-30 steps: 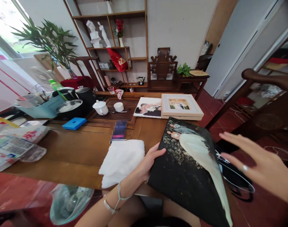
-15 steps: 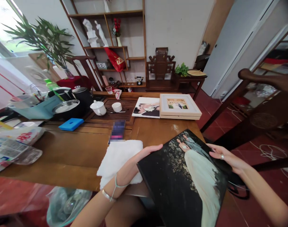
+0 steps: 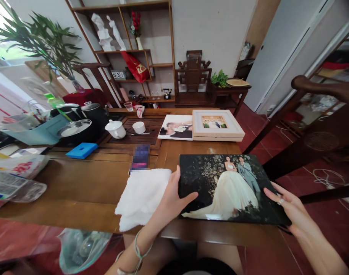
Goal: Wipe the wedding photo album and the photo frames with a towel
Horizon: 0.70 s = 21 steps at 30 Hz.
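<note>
Holding the dark photo panel (image 3: 220, 187) by both ends, in the head view you are keeping it just to the right of the white towel (image 3: 142, 198). Your left hand (image 3: 174, 196), on the towel side, is spreading its thumb wide over the front, its fingers lining the panel's near end. Your right hand (image 3: 289, 206), at the end away from the towel, is pinching the edge with its thumb on the face.

For a steady hold, you want to be supporting the weight from beneath and keeping both thumbs on the dark margins; the surface is looking glossy and probably easily smudged. Be minding the corners, too, as the framed picture (image 3: 217, 124) is lying beyond the towel, to its right.

The panel is hiding its own underside and some of your right fingers, so you cannot be telling whether it is resting on the table (image 3: 83, 183). Pixelation is masking the dark object (image 3: 140, 156) just beyond the towel.
</note>
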Available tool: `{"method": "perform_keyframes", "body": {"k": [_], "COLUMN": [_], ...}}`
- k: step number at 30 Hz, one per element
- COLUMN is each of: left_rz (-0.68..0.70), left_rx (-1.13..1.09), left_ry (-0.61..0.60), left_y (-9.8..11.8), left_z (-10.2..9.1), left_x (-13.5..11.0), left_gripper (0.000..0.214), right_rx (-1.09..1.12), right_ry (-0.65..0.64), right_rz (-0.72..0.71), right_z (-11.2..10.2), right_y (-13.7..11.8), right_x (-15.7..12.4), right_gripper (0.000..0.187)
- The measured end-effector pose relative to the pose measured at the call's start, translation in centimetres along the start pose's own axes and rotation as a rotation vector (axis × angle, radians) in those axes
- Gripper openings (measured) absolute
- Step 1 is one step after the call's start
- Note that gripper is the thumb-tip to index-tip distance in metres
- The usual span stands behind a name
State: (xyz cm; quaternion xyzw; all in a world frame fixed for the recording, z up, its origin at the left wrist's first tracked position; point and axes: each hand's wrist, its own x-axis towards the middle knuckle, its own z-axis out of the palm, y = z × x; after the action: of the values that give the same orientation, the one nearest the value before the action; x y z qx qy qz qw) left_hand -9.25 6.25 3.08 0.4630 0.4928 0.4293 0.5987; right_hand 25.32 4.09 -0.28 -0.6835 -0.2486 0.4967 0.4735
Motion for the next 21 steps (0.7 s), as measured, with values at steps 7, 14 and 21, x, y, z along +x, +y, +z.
{"method": "perform_keyframes", "body": {"k": [7,14,21], "left_rz": [0.349,0.488,0.565], "left_rx": [0.775,1.384,1.278], "left_ry": [0.001,0.116,0.255], "left_y": [-0.5,-3.6,-5.1], "left_z": [-1.4,-7.6,-9.6], "left_x": [-3.3,-6.8,-6.3], "left_gripper": [0.055,0.086,0.088], "right_rx": [-0.021,-0.055,-0.167], "right_ry": [0.043,0.027,0.094], "right_rz": [-0.009,-0.031,-0.065], "right_z": [-1.0,-2.1,1.1], "right_y": [1.2,4.1,2.6], "right_x": [1.0,3.1,2.1], "right_gripper": [0.072,0.071,0.071]}}
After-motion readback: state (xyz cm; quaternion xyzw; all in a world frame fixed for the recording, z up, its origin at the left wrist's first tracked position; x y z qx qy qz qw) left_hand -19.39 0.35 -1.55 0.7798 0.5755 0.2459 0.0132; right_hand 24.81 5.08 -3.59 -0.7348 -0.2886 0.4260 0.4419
